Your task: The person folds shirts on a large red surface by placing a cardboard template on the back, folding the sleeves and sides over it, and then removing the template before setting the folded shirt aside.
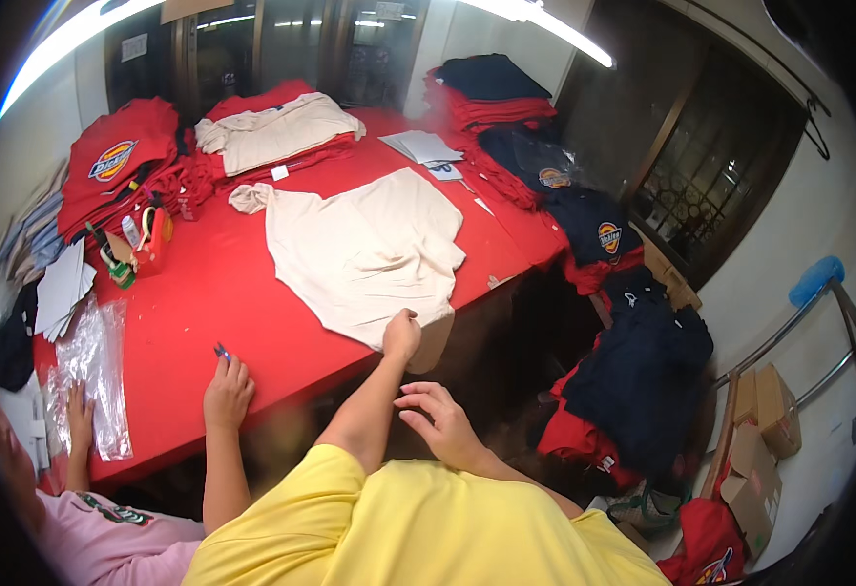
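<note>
A cream shirt [364,249] lies spread and wrinkled on the red-covered table [193,322], one corner hanging over the front edge. My left hand [402,337] is closed on the shirt's near hem, at the table's edge. In front of my body, off the table, my right hand [439,420] is held with its fingers loosely bent and apart; nothing shows in it. The hem inside my left fingers is partly hidden.
At left, a co-worker's hand [228,391] holds a small blue tool [221,352]; the other hand rests by clear plastic bags [96,381]. Folded red shirts [120,161], a cream-topped pile [276,132] and navy garments [638,381] surround the table. Cardboard boxes [755,469] stand right.
</note>
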The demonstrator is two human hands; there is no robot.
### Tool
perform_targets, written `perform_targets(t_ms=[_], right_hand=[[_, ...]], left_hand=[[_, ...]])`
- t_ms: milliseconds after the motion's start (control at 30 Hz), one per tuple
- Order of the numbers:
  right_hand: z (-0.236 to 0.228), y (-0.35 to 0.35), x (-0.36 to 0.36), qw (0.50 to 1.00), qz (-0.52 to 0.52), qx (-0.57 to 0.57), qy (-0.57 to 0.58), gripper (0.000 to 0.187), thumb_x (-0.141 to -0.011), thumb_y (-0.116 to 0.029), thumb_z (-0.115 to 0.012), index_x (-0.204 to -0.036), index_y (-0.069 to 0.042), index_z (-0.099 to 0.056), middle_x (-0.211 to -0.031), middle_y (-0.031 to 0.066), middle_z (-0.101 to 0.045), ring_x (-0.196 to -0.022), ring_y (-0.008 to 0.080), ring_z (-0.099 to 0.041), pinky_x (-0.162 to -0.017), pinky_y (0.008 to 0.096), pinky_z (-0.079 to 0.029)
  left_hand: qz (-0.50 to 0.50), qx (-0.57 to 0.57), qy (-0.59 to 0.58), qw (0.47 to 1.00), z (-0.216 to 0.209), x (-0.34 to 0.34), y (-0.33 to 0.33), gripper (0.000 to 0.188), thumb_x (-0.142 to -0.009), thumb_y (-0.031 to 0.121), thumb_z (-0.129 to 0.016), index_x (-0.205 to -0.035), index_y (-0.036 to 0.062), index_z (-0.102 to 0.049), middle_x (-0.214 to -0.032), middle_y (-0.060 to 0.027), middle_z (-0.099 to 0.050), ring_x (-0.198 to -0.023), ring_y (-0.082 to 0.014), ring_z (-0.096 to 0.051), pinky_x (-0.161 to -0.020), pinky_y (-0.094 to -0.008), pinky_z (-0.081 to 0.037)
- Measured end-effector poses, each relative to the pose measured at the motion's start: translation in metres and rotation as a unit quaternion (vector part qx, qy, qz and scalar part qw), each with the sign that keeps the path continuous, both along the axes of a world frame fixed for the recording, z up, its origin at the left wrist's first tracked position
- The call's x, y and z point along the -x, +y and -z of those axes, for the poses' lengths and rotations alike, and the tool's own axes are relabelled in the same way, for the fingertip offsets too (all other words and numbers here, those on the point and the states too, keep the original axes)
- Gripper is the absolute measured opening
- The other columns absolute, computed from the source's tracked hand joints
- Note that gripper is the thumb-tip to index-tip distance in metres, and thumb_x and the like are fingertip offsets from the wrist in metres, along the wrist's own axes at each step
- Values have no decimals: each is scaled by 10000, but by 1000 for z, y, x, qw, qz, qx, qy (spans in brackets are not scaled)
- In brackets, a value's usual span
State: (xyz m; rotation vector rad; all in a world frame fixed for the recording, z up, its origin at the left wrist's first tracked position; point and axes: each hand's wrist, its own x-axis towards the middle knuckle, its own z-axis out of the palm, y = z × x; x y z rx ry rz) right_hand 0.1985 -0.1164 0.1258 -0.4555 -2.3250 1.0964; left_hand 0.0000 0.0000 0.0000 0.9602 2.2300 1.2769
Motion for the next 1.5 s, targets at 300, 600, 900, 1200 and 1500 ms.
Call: perform_targets(t_ms=[300,600,900,1200,1500], right_hand=[[89,193,-37,980,147,107,-76,241,-889,-213,-626,-1057,-48,-681,-1087,144,-623,-1022,286,-613,-886,351,-480],[134,426,68,948,235,-136,-165,376,-922,-193,-527,-1206,51,-565,-1303,250,-506,-1220,380,-478,-1041,413,-376],[146,529,110,913,231,-204,-268,692,-949,-492,-437,-1440,-14,-338,-1497,223,-312,-1415,334,-253,-1157,496,-164],[98,506,89,949,219,-165,-156,358,-879,-355,-602,-828,-9,-675,-928,186,-632,-898,389,-551,-792,492,-431],[14,512,89,886,63,0,-459,393,-768,-283,-727,-1043,-40,-586,-1041,223,-622,-999,355,-609,-841,440,-474]], left_hand=[[-54,-6,300,952,14,13,-8,464,-825,174,-647,-1263,93,-519,-1195,-138,-501,-1112,-315,-477,-946,-447,-397],[-63,117,352,927,31,28,8,647,-880,340,-614,-1418,64,-384,-1466,-192,-350,-1379,-362,-280,-1118,-498,-231],[-123,311,299,894,10,41,-58,671,-878,361,-608,-1455,121,-365,-1525,-115,-312,-1430,-334,-214,-1142,-554,-128],[-329,92,196,919,-11,112,-60,390,-877,136,-616,-1260,75,-579,-1427,-159,-433,-1363,-370,-318,-1107,-448,-272],[-276,277,235,890,-24,239,33,421,-944,255,-538,-1330,87,-526,-1426,-142,-432,-1332,-343,-355,-1104,-473,-269]])
